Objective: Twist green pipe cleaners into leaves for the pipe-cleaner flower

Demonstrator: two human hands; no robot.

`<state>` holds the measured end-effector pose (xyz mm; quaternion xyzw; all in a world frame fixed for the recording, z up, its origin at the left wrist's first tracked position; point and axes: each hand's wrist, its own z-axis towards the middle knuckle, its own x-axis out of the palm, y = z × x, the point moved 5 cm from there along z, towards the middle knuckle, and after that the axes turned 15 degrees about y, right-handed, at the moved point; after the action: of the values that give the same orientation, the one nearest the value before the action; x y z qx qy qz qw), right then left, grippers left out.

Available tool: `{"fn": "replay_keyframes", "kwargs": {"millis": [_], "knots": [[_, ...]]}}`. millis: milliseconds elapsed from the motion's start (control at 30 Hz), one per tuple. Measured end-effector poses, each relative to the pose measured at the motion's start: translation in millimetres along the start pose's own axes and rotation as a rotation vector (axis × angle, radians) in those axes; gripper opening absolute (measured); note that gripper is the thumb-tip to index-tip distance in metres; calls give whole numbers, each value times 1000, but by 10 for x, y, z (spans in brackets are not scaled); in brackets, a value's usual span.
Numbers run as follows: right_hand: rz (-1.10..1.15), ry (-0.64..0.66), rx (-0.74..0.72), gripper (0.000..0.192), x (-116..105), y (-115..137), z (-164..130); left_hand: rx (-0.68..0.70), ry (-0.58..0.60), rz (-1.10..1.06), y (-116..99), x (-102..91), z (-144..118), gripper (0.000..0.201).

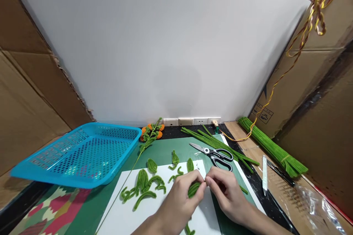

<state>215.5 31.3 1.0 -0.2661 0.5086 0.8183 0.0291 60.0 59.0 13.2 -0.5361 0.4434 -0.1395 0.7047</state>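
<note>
Green fuzzy leaf (193, 188) sits pinched between left hand (184, 195) and right hand (226, 191); best kept firm, bends small.

Both forearms reached in from the bottom edge, converging. The left hand (183, 194) curled palm-down, fingers pinched shut. The right hand (226, 191) met it, its fingertips (209, 181) pressed against the left's.

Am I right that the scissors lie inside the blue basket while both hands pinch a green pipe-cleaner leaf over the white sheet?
Not quite. The head view shows the scissors on the green mat, right of the blue basket, not inside it. The rest holds: left hand and right hand pinch a green pipe-cleaner leaf over the white sheet.
</note>
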Motion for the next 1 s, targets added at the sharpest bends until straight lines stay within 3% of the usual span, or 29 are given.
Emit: {"fn": "replay_keyframes", "kwargs": {"millis": [100,200,367,600,867,1000], "knots": [[-147,26,-110,22,-66,41,-25,-110,85,-440,95,90,53,35],[-190,-6,-111,21,-139,27,-22,-171,81,-652,207,201,75,41],[-139,-46,9,26,-212,-47,5,-160,48,-665,272,315,48,41],[84,11,200,36,-215,-158,-8,-164,55,-641,258,303,39,38],[362,-105,265,36,-277,-263,-38,-162,80,-660,225,296,51,40],[433,-21,272,41,-231,-237,-30,-189,97,-668,240,304,40,42]]}}
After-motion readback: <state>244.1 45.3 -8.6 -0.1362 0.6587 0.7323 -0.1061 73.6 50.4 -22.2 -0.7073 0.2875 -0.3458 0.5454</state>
